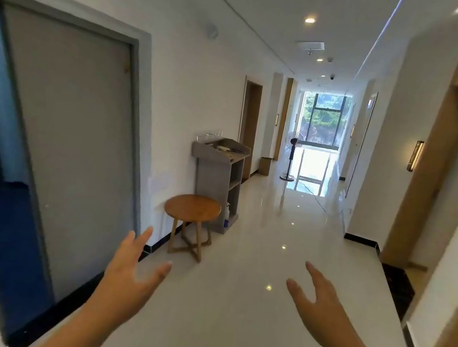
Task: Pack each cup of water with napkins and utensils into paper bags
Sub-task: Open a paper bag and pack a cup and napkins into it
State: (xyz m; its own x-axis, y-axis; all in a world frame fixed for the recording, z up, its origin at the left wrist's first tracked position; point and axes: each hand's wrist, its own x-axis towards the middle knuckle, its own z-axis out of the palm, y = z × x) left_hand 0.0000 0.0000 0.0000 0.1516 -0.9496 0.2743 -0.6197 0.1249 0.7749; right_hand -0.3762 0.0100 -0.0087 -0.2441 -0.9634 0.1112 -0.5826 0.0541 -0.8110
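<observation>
Low in the near corridor, both hands are out in front, holding nothing: the left hand [129, 273] reaches forward with fingers spread and thumb wide, and the right hand [318, 308] mirrors it, fingers straight and apart. Farther along the left wall stands a gray table [216, 169] with open shelves, and at its far-left top edge sit a few clear cups [210, 136], too small to tell what they hold. Just nearer is a round wooden table [192, 207]. Far down the glossy floor [254, 263], a standing fan [291, 158] is before the bright window [322, 118].
</observation>
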